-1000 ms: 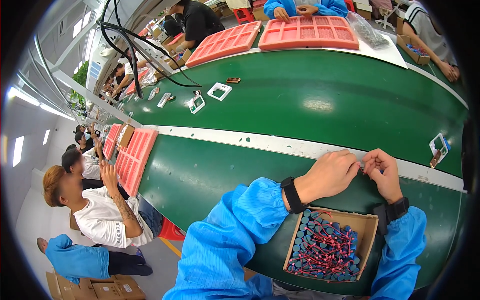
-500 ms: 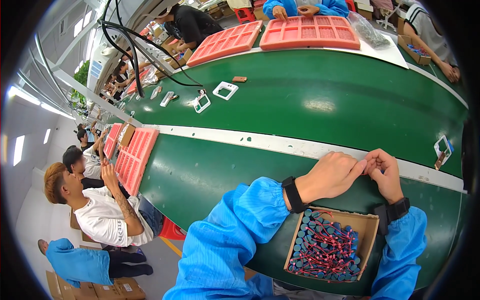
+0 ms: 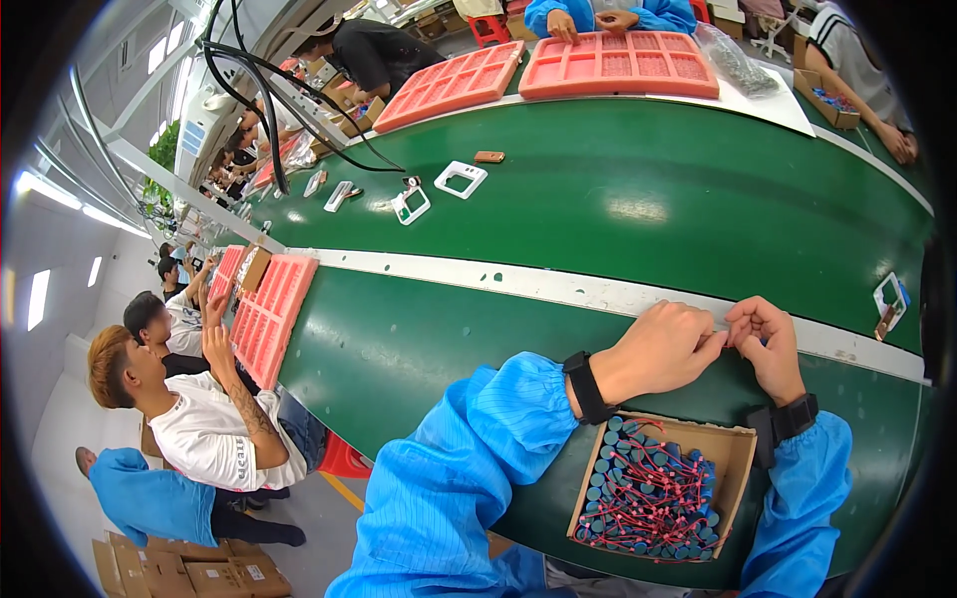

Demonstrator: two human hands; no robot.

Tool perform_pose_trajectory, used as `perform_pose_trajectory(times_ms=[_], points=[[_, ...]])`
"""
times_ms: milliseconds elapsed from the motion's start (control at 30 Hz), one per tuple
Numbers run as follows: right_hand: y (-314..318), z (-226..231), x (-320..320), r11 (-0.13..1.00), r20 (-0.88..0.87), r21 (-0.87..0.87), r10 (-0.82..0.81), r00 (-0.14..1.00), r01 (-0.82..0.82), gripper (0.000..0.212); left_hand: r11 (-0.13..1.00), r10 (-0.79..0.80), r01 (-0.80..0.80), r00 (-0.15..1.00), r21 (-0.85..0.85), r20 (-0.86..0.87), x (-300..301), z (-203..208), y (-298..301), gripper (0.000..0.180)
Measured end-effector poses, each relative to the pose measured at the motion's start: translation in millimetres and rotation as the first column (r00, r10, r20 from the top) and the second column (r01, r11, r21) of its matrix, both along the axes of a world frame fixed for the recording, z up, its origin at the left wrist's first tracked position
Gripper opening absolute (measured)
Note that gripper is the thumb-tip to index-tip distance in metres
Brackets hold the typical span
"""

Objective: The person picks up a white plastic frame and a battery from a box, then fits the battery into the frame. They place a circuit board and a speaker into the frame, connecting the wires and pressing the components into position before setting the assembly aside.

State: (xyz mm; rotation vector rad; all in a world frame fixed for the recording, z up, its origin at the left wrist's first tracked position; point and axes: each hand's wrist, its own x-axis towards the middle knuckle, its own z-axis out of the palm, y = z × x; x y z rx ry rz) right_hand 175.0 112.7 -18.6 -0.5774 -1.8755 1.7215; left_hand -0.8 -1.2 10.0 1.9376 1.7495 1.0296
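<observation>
My left hand (image 3: 666, 344) and my right hand (image 3: 768, 344) meet above the pale strip at the belt's near edge. Both have thumb and fingers pinched together, fingertips almost touching. Whatever lies between them is too small or hidden to make out. Below, between my forearms, stands an open cardboard box (image 3: 740, 483) on the green tabletop. It holds many small blue-green cylindrical parts with red wires (image 3: 653, 488), heaped and tangled. Blue sleeves cover my arms, with a black band around each wrist.
Beyond the strip runs a green conveyor belt (image 3: 558, 219) carrying a white frame (image 3: 461, 180), several similar pieces at its left, and another frame (image 3: 887, 299) at far right. Pink trays (image 3: 618, 90) stand on the far side; another pink tray (image 3: 269, 319) stands left. Co-workers sit around.
The white frames on the belt have slid to the right. My left hand's fingers have shifted slightly; my right hand stays put. At lower left, a person in blue has moved.
</observation>
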Motion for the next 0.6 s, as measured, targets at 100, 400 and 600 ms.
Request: perform_pose_trajectory(times_ms=[100,400,600], points=[[-0.5,-0.3,-0.8,0.999,-0.019,0.038,-0.014,1.0,0.015,0.025,1.0,-0.003,0.003,1.0,0.008,0.001,-0.1,-0.5,0.5,0.032],[3.7,1.4,2.5,1.0,0.009,-0.017,0.005,1.0,-0.005,0.024,1.0,-0.001,0.001,1.0,0.016,0.018,0.6,-1.0,2.7,0.031],[3.0,0.9,0.1,1.0,0.004,-0.008,-0.006,1.0,0.006,0.023,1.0,0.018,-0.019,0.996,0.018,0.086,-0.4,-0.7,3.2,0.033]])
